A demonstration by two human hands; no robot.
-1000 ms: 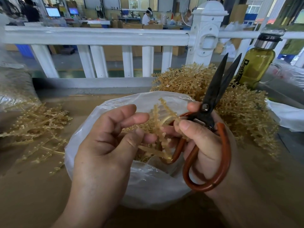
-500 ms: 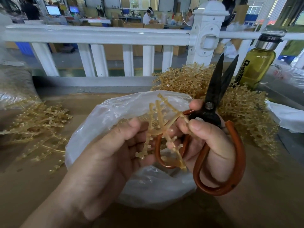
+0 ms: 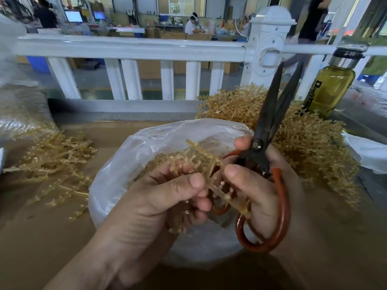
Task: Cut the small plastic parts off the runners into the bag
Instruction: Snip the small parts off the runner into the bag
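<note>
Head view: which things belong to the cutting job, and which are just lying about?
Job: scissors in right hand, runner in left hand, bag, right runner pile, left runner pile.
Lying about: bottle, railing.

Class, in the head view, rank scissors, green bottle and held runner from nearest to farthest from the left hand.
1. Runner: gripped by the left hand.
2. Scissors: alongside, in the right hand.
3. Green bottle: far right, at back.

A factory floor: stacked cartons (image 3: 196, 36), monitors (image 3: 73, 16) at workbenches, and seated workers (image 3: 191, 25) beyond a white railing (image 3: 129, 48).
</note>
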